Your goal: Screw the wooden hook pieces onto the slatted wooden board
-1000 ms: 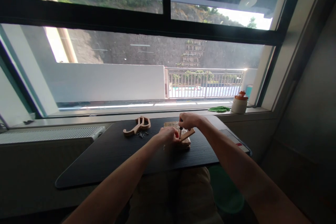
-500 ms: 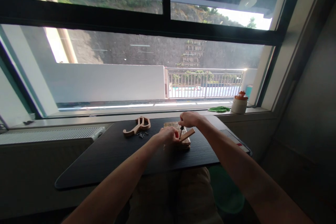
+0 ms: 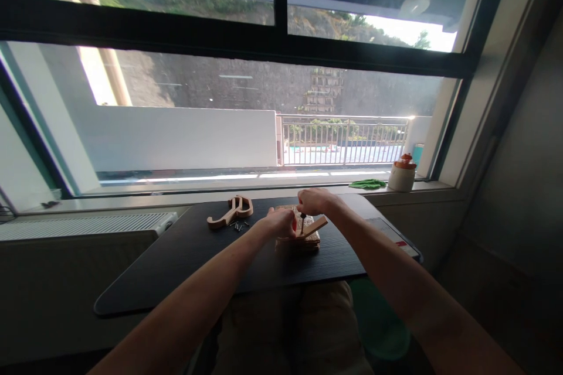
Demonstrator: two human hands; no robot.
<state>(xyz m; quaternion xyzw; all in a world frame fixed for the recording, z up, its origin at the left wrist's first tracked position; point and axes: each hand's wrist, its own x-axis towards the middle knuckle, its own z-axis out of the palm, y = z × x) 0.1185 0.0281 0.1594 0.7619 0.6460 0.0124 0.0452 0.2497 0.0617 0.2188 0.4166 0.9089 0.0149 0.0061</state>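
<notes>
My right hand (image 3: 313,201) is closed around the handle of a screwdriver (image 3: 302,224), whose shaft points down, nearly upright. The tip meets a light wooden piece (image 3: 315,226), which lies slanted on a stack that looks like wrapped cardboard (image 3: 310,244). Just left of the shaft, my left hand (image 3: 282,222) is closed at the near-left end of the wooden piece, its fingertips pressed there. Whether a screw sits under the tip is too small to see. Further left lie curved wooden hook pieces (image 3: 229,215) and several loose screws (image 3: 240,227).
The dark table (image 3: 185,269) stands against a windowsill. On the sill are a green cloth (image 3: 368,184) and a white jar with an orange lid (image 3: 402,174). A flat item with a red mark (image 3: 399,244) lies at the table's right edge. A radiator (image 3: 88,227) is at left.
My left hand has shifted slightly up and to the left. My right hand has moved a little left, and the screwdriver now stands more upright.
</notes>
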